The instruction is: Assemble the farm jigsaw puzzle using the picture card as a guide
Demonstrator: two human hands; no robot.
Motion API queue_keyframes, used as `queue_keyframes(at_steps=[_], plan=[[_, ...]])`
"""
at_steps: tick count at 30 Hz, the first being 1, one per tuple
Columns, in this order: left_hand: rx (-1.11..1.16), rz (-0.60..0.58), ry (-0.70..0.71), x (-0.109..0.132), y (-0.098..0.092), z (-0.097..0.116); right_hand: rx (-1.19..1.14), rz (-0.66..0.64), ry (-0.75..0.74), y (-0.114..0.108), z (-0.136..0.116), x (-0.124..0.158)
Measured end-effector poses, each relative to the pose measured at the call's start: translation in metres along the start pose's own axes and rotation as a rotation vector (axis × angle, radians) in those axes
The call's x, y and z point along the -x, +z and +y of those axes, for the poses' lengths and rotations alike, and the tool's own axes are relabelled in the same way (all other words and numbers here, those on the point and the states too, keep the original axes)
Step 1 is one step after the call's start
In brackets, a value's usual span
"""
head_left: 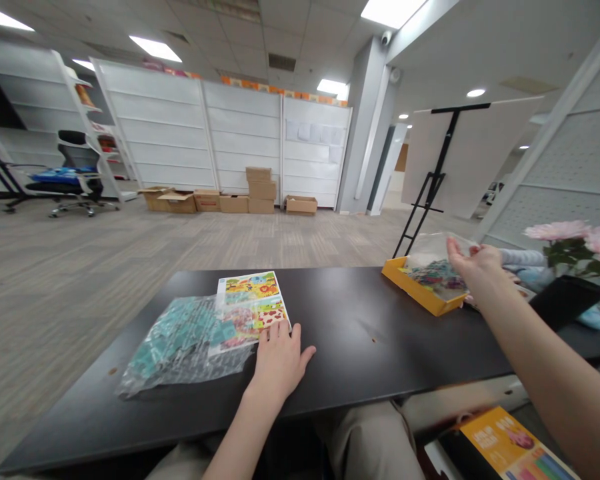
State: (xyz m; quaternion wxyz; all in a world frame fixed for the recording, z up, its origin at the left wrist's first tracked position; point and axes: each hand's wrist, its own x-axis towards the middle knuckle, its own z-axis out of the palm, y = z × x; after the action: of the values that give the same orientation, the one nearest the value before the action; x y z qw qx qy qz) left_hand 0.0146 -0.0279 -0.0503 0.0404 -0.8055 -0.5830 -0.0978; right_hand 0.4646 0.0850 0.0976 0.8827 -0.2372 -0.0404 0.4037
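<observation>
My left hand lies flat with its fingers spread, the fingertips on the lower edge of a printed picture sheet with colourful cartoon animals. Partly over that sheet rests a clear plastic bag of teal pieces that look like the backs of puzzle pieces. On the far right my right hand is raised above a yellow box tray, its fingers closed on the top of a second clear plastic bag. Small multicoloured pieces show at the bottom of this bag, inside the tray.
The black table carries pink flowers and a black object at right. A yellow and orange box sits below the table's front edge. Behind stand an easel, cardboard boxes and an office chair.
</observation>
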Motion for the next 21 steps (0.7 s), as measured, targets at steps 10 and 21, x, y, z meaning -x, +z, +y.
queue_keyframes(at_steps=[10, 21], plan=[[-0.023, -0.010, 0.009, -0.001, 0.000, 0.000, -0.025, 0.239, 0.029, 0.013, -0.017, -0.008], [-0.015, -0.019, 0.025, 0.000, 0.000, -0.002, 0.151, 0.163, 0.066, 0.023, 0.030, -0.012]])
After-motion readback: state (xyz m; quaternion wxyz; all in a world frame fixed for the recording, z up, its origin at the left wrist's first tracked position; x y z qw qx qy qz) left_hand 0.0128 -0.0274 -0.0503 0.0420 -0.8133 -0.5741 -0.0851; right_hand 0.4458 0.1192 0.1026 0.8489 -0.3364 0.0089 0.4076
